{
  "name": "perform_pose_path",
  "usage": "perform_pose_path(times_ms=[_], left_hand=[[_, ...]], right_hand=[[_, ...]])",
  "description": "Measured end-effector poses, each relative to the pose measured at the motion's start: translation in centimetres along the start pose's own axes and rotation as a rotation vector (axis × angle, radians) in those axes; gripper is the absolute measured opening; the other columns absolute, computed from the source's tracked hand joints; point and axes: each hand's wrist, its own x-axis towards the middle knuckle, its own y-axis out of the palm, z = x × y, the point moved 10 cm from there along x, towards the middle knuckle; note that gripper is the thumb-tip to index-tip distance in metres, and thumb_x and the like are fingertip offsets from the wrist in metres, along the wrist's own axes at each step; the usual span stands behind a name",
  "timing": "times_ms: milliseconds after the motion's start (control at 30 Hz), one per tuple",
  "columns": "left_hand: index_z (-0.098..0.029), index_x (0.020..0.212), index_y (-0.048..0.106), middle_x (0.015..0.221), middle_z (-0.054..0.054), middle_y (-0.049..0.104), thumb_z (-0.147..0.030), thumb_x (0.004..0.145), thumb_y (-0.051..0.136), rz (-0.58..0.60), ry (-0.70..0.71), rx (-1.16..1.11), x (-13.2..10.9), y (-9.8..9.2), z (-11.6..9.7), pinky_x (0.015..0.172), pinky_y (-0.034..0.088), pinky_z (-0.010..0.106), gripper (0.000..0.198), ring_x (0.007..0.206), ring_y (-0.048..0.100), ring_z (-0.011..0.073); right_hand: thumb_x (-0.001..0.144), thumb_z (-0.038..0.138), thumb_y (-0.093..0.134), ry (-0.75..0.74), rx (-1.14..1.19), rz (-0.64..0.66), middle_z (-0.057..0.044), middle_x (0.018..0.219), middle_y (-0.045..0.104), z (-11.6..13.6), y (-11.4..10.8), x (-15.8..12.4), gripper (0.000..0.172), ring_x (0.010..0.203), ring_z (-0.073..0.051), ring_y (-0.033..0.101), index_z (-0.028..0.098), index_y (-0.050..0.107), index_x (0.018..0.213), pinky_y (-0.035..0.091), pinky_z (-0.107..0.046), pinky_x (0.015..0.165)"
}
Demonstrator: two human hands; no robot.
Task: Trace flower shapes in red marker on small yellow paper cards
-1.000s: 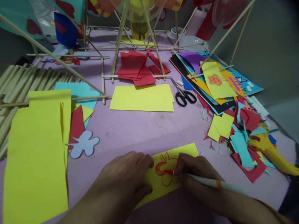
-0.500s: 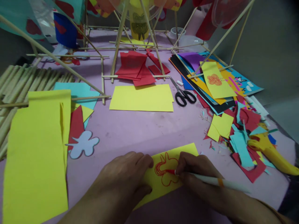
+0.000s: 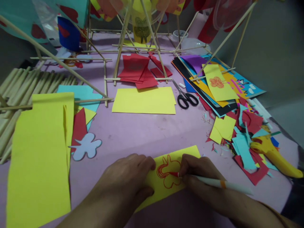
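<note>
- My left hand (image 3: 129, 180), lower centre, rests on the yellow card (image 3: 158, 191), fingers half bent and thumb apart, pinching nothing; were its pressure to slacken, the card could swivel and skew my line.
- My right hand (image 3: 199, 174), lower right of centre, grips the white marker (image 3: 212, 181), its red tip (image 3: 174, 174) at the butterfly drawing (image 3: 166, 173) on that card; a hurried stroke could cross the outline, a heavy one could blot.
- Any wet ink could smear if my left fingers slid onto the red strokes just beside them.
- At right, the paper scraps (image 3: 244, 150) lie against the yellow tool (image 3: 280, 158); a sweep of my right forearm could scatter them.
- Farther off, right of upper centre, the scissors (image 3: 185, 98) lie beside a blank yellow strip (image 3: 143, 100); a careless reach could meet their points.
</note>
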Motion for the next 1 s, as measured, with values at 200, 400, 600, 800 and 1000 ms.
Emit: perform_pose_path(times_ms=[200,400,600,800,1000], left_hand=[[-0.025,0.100,0.055,0.099,0.002,0.062,-0.019,0.073,0.057,-0.096,0.092,-0.015,-0.6,-0.3,-0.2,0.075,0.040,0.033,0.028,0.089,0.057,0.0225],[-0.025,0.097,0.055,0.094,0.001,0.062,-0.020,0.073,0.058,-0.185,0.159,0.022,-1.1,-1.1,-0.7,0.071,0.038,0.030,0.024,0.086,0.057,0.0209],[-0.025,0.098,0.055,0.096,0.001,0.062,-0.023,0.077,0.056,-0.199,0.126,0.045,-1.7,-1.5,-1.0,0.070,0.039,0.030,0.022,0.087,0.058,0.0211],[-0.022,0.102,0.053,0.101,0.004,0.060,-0.017,0.078,0.050,-0.183,0.168,0.060,-2.0,-1.6,-2.4,0.076,0.042,0.032,0.025,0.090,0.056,0.0213],[-0.023,0.096,0.054,0.094,0.002,0.060,-0.017,0.075,0.049,-0.163,0.129,0.014,-1.7,-1.6,-1.8,0.072,0.040,0.030,0.022,0.086,0.056,0.0202]], right_hand=[[0.073,0.011,0.047,-0.161,0.012,-0.014,0.008,0.052,0.042,1.7,0.0,-0.1,0.011,0.043,-0.008,0.033,0.021,0.046,0.068,0.023,-0.021,0.042],[0.075,0.022,0.051,-0.149,0.160,-0.277,0.008,0.053,0.040,1.3,-3.0,-1.0,0.007,0.045,-0.009,0.031,0.021,0.045,0.072,0.023,-0.020,0.042],[0.074,0.018,0.047,-0.300,-0.299,-0.270,0.007,0.051,0.042,2.9,-2.5,-1.8,0.005,0.045,-0.011,0.039,0.021,0.047,0.070,0.029,-0.022,0.046],[0.073,0.016,0.043,-0.375,-0.312,-0.218,0.006,0.053,0.045,3.6,-1.4,-1.2,0.008,0.046,-0.011,0.042,0.022,0.045,0.069,0.031,-0.022,0.046],[0.072,0.016,0.043,-0.318,-0.329,-0.160,0.007,0.051,0.043,3.0,-1.0,-0.5,0.006,0.045,-0.011,0.041,0.022,0.046,0.070,0.029,-0.021,0.044]])
